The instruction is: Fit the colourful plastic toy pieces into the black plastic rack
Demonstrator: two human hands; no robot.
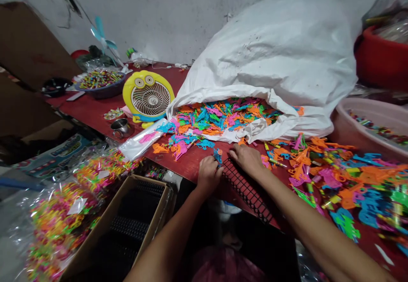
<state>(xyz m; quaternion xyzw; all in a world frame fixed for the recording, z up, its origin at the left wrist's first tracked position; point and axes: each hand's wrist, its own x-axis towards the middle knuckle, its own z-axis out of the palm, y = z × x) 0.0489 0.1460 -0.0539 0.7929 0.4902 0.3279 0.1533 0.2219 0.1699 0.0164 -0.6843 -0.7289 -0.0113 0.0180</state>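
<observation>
Head view: left hand (209, 172) closed on blue piece (218, 155); right hand (247, 159) half-curled beside black grid (245, 188), grip unclear.

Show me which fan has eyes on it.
The yellow fan beside the metal cup: two round eyes top its rim. The other fan has open, light-blue blades.

1 fan (148, 97) stands left of 1 sack (274, 57) on the table (178, 163)
</observation>
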